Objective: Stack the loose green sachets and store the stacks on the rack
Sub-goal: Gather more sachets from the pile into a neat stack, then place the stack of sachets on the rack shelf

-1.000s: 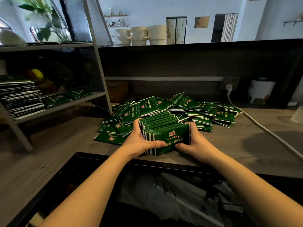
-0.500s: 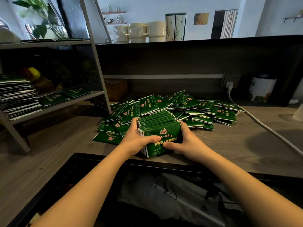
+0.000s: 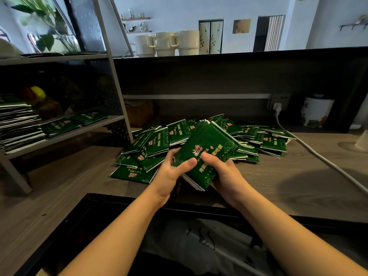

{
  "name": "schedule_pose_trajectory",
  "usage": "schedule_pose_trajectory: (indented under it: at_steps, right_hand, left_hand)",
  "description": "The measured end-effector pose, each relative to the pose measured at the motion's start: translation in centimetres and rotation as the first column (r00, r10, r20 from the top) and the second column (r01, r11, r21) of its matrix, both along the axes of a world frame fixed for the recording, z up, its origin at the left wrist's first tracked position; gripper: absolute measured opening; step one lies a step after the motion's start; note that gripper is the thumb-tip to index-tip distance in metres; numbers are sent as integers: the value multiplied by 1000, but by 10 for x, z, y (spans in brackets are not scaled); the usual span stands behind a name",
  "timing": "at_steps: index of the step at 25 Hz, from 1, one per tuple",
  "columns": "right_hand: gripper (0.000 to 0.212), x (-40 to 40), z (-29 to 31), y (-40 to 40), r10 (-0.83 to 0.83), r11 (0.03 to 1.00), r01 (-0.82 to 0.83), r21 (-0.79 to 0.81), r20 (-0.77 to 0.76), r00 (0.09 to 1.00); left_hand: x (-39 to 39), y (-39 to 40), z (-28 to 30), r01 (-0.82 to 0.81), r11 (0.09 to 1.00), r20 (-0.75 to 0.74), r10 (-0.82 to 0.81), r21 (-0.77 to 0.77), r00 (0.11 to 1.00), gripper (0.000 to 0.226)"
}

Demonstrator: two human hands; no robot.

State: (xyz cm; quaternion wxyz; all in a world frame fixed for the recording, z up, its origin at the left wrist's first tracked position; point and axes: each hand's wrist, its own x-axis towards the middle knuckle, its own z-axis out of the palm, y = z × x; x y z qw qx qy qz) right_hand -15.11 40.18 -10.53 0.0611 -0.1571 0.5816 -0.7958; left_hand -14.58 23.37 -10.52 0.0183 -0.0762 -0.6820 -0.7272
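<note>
green sachets, printed characters too blurred to read

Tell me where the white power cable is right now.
In the head view, the white power cable is on the right: plugged into the wall socket, it trails across the wooden counter, just right of the loose sachet pile.

Green sachets bear red-gold lettering and white edges; the mugs are cream.

The green sachets look like shiny foil or plastic, smooth, with white paper-like edges. The table looks like dull grey wood with thin lines in it. The rack is smooth grey metal with no shine. The cups look like smooth cream pottery. The cable is smooth white plastic.
</note>
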Motion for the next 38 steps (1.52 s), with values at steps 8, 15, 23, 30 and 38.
schedule_pose_trajectory:
  at_steps: [8, 15, 23, 30, 38]
  right_hand:
    - [97, -6, 5, 5, 61, 886, 54, 460, -230, 971]
    - [129, -12, -8, 1, 3, 874, 120, 471, -252, 968]
    - [106, -7, 0, 1, -40, 881, 140, 452, -223, 974]
    - [79, 3, 26, -14, 12, 978, 21, 207, -155, 988]
    - [51, 18, 79, -84, 234, 962, -233, 143, 9, 972]
  left_hand:
    - [-4, 5, 11, 21, 992, -142, -39, -124, 989, 122]
    - [-9, 6, -3, -6, 988, -93, -9, -156, 996, 133]
    - [2, 13, 12, -43, 990, -76, 32, -137, 997, 104]
    - [24, -2, 31, 94, 995, 11, -94, -33, 996, 92]
    - [52, -54, 55, -39, 989, -6, 40, 139, 999, 80]
